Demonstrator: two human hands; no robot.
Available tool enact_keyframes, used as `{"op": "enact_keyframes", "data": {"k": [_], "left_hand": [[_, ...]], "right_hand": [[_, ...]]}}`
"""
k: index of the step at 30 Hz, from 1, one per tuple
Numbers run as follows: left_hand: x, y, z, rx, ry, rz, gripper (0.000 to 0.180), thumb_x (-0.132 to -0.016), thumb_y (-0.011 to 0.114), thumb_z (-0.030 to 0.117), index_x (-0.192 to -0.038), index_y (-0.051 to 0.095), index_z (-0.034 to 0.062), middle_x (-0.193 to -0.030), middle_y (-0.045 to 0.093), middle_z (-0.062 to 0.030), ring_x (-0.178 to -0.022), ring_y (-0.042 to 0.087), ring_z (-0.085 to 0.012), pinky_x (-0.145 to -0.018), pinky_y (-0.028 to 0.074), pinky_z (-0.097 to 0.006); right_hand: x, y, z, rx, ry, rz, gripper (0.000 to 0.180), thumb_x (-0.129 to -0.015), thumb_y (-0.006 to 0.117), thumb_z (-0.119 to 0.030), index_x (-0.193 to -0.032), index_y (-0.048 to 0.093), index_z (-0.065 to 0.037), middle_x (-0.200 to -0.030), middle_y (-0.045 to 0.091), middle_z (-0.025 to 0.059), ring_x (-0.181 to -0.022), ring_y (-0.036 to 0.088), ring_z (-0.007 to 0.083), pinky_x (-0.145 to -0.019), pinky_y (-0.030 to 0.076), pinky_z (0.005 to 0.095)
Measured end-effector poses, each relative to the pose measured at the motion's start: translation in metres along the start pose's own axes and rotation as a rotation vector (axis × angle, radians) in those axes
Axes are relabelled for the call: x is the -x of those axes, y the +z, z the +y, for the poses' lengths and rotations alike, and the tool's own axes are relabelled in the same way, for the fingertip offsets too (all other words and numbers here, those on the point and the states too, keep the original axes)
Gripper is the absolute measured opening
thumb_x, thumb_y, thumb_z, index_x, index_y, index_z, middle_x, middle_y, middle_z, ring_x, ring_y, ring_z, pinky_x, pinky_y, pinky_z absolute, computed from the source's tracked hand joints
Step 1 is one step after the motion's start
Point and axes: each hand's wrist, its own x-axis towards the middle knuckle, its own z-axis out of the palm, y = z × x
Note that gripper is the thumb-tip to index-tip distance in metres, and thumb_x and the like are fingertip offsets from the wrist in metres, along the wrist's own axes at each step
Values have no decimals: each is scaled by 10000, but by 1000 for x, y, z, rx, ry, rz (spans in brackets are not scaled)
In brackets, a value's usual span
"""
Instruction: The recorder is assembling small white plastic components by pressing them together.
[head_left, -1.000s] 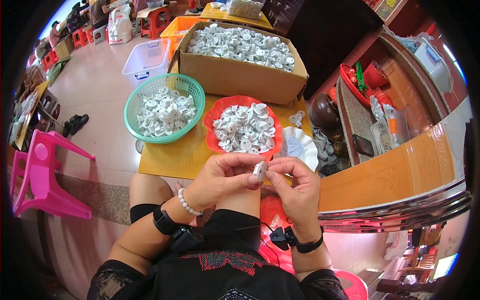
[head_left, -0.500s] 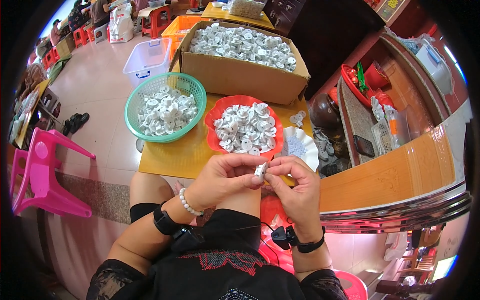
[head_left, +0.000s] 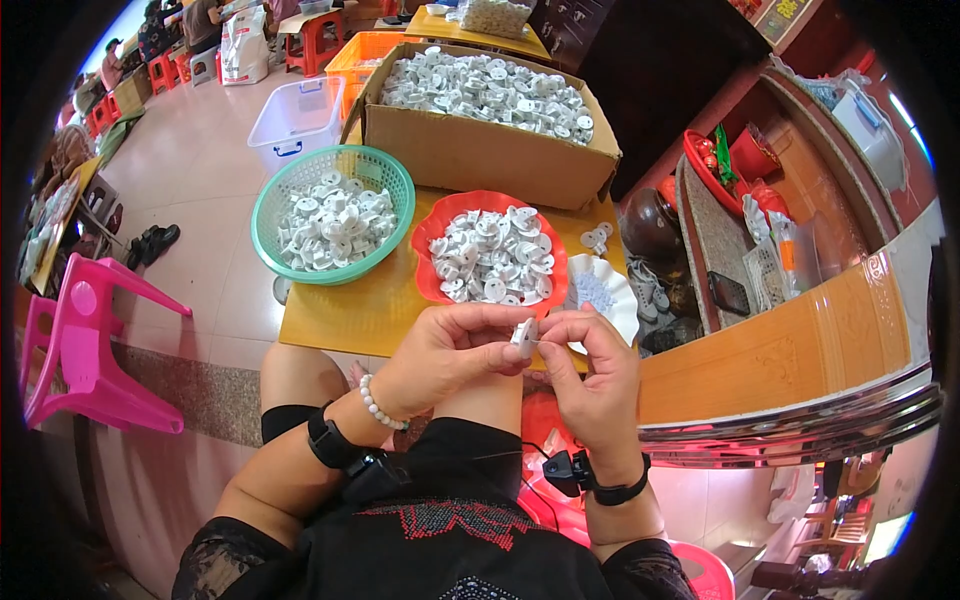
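Together, left hand (head_left: 450, 350) and right hand (head_left: 590, 370) pinch the small white part (head_left: 524, 337) between them.

Both forearms rose from below; the left hand (head_left: 450, 350) and right hand (head_left: 590, 375) met, fingers (head_left: 505, 325) pinched together at chest height.

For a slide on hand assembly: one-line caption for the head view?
Both hands, left hand and right hand, pinch a small white plastic part above a yellow table.
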Motion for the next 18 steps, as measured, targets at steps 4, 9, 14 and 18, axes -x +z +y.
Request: {"op": "enact_keyframes", "data": {"k": [4, 9, 14, 18], "left_hand": [[1, 0, 1, 5, 16, 3, 360, -882, 676, 32, -1227, 594, -26, -1062, 675, -69, -927, 652, -112, -827, 551, -261], [2, 3, 1, 4, 51, -30, 345, -882, 665, 9, -1217, 597, -33, -1068, 675, -82, -964, 652, -124, -842, 546, -262], [5, -3, -3, 10, 27, 4, 340, -885, 660, 8, -1217, 600, -31, -1054, 681, -75, -954, 652, -121, -843, 541, -255], [3, -7, 5, -46, 7, 3, 331, -889, 650, 4, -1214, 602, -33, -1052, 681, -68, -942, 645, -108, -840, 534, -252]], "right_hand": [[-2, 3, -5, 106, -54, 0, 51, -825, 653, -48, -853, 611, -54, -920, 667, 97, -899, 650, 294, -1037, 362, 518], [0, 6, -5, 114, -31, 13, 59, -818, 655, -41, -851, 608, -52, -923, 664, 92, -905, 648, 293, -1028, 370, 517], [0, 6, -1, 135, -60, -45, 96, -805, 674, -35, -888, 626, -48, -935, 665, 100, -903, 646, 293, -1019, 380, 499], [-3, 6, 5, -7, -25, -40, 160, -798, 699, -40, -950, 653, -37, -949, 674, 106, -898, 650, 249, -951, 446, 399]]}}
